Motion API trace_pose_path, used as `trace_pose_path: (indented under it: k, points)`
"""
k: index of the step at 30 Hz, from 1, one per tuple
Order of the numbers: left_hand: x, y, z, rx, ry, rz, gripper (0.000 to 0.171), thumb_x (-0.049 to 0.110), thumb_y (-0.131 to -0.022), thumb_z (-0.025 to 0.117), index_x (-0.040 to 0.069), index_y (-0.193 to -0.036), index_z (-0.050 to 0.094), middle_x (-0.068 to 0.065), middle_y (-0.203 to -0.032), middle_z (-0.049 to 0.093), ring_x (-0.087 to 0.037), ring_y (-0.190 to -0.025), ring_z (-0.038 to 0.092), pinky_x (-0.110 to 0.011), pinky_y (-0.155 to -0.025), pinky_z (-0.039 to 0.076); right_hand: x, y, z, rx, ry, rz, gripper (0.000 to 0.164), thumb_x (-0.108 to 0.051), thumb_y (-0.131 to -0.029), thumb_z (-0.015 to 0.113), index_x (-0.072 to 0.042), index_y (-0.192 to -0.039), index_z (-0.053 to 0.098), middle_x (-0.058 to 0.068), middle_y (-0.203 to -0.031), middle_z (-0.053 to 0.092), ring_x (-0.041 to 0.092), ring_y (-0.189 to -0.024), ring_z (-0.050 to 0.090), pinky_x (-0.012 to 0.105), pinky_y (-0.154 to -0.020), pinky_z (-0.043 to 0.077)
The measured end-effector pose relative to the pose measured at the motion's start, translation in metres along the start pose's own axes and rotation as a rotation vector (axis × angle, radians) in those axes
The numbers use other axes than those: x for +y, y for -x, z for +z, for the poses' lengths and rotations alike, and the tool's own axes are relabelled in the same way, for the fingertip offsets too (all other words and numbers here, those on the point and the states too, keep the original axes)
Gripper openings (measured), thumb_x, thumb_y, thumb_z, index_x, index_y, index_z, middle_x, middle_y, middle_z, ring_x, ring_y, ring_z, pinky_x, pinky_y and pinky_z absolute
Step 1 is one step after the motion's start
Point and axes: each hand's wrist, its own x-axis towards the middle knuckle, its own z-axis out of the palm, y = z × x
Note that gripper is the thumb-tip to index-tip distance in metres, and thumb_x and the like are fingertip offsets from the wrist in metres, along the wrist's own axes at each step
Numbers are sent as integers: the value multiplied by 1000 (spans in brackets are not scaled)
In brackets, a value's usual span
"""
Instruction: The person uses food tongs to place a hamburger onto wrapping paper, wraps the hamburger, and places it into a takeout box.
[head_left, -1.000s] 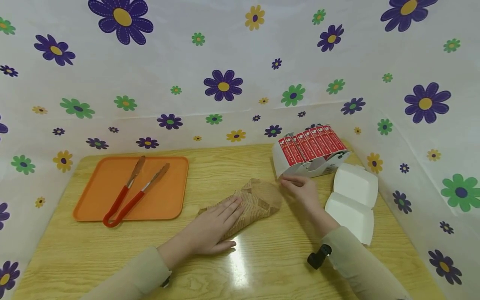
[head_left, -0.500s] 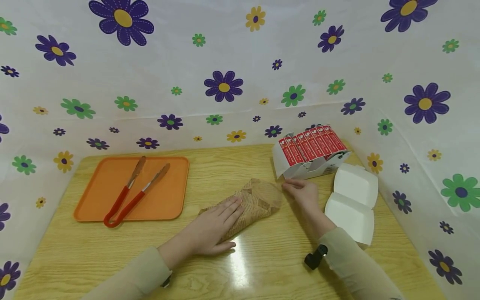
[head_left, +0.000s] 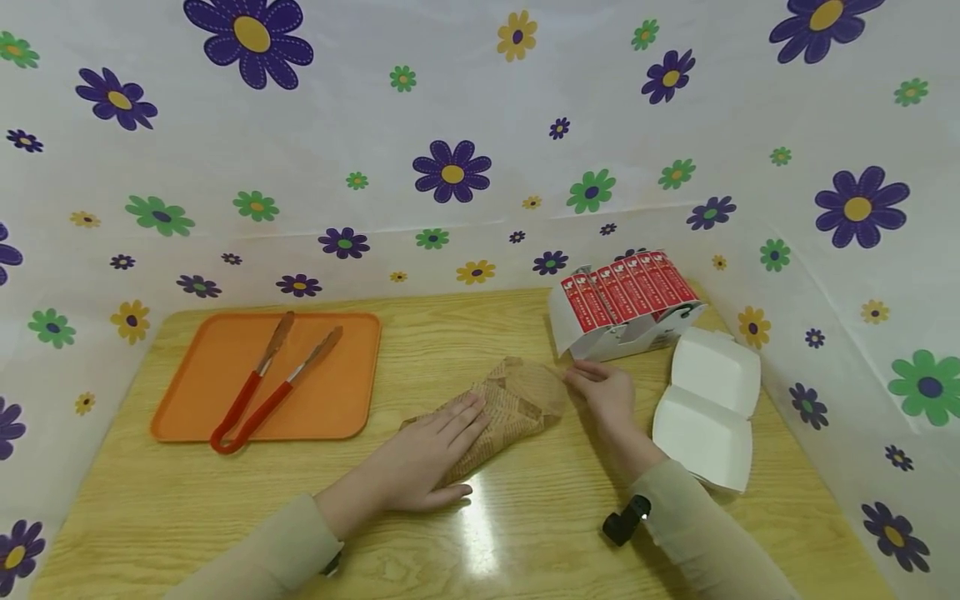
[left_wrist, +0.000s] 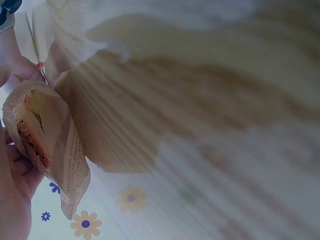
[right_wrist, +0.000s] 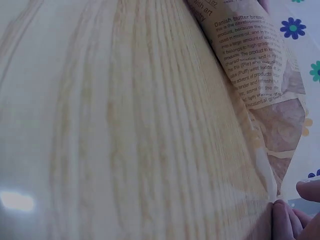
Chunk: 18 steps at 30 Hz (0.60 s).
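Note:
A brown printed paper wrap (head_left: 517, 400) lies on the table in the head view. My left hand (head_left: 431, 454) rests flat on its left part, fingers straight and thumb spread. In the left wrist view, the wrap shows food inside, seemingly bread with dark specks (left_wrist: 32, 137). My right hand (head_left: 607, 396) is at the wrap's right end, fingertips touching its edge. From the right wrist view, the fingers (right_wrist: 282, 220) meet the paper's pointed tip, while the thumb stands apart from them.
A white box of red packets (head_left: 626, 292) stands behind the right hand. An open white clamshell container (head_left: 705, 437) lies to its right. Red-handled tongs (head_left: 243, 417) rest on an orange tray (head_left: 187, 400) at the left. Flower-patterned sheeting (head_left: 450, 100) encloses the table's back and sides.
My right hand has shifted slightly toward me along the wrap's right end. The left hand has stayed on the paper.

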Motion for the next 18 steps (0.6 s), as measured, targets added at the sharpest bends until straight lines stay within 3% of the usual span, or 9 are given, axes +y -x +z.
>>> trace_pose_path:
  k: [11,13,16,18]
  points:
    - [-2,2,1,-4,9,-16,94,60,-101,60,-1,-166,30,-21,-173,29,-36,-163,28,-45,-128,40,-7,4,-1,-73,-246,79,43,-1,-99,73,16,-137,62,-8,-86,78,-4,-72,73,13,-74,62]
    - [-1,2,1,-9,11,-15,94,60,-102,60,-1,-166,29,-22,-174,28,-36,-163,27,-45,-128,39,-7,5,-2,-73,-228,83,42,-2,-99,72,15,-136,63,-7,-88,78,-5,-73,73,12,-74,62]
    - [0,1,1,-17,13,-15,95,61,-102,58,-1,-166,27,-21,-175,26,-36,-164,25,-45,-130,37,-6,10,-6,-67,-127,78,41,-8,-99,74,12,-135,66,10,-107,81,-9,-78,70,9,-76,58]
    - [0,0,1,-22,13,-14,95,61,-102,57,-1,-167,26,-21,-175,25,-36,-164,24,-45,-130,35,-5,13,-8,-74,-98,78,41,-9,-99,74,12,-134,67,11,-110,81,-9,-79,70,9,-76,58]
